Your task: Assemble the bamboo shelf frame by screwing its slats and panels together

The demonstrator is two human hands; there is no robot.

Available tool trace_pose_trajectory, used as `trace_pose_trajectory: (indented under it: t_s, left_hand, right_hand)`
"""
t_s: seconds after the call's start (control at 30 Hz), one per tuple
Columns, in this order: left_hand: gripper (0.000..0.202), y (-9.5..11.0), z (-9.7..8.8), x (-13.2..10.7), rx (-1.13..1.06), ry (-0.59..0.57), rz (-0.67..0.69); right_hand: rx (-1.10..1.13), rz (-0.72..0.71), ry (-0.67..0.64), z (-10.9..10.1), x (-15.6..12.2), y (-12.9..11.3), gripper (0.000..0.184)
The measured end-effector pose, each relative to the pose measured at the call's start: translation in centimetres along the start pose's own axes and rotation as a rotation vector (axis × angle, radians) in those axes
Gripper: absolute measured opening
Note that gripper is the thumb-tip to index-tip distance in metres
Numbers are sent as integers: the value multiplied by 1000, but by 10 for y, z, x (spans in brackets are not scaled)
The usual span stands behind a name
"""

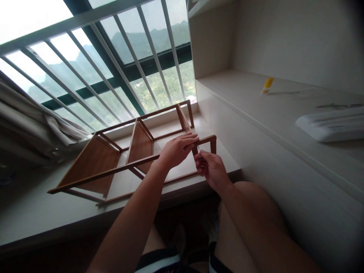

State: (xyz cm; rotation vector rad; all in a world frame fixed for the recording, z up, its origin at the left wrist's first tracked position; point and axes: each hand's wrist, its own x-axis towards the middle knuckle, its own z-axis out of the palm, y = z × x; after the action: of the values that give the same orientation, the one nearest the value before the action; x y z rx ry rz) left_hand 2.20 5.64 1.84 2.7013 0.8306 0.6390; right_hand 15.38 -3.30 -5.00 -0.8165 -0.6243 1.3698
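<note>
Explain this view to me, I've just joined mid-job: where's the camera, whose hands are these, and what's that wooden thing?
There is no machine: one camera sits on a person's head, looking down at their own two bare hands; their knees show below. A wooden shelf frame lies on its side on the window ledge. The left hand rests flat on the frame's upper rail. The right hand is pinched at the joint beside it; whatever it holds is too small to tell. On the desk to the right lie a small yellow object and a flat white one.
</note>
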Motion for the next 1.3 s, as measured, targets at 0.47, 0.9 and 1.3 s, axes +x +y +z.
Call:
trace_pose_trajectory:
  t_s: [0.47, 0.9, 1.3]
  left_hand:
    - [36, 0, 0, 1, -27, 13, 12]
    - [36, 0, 1, 1, -20, 16, 13]
    - [37, 1, 0, 1, 11, 9, 14]
  right_hand:
    - [-434, -255, 99, -10, -3, -2, 33]
    - [-569, -327, 140, -9, -1, -2, 33]
    - [-593, -328, 152, -11, -3, -4, 34]
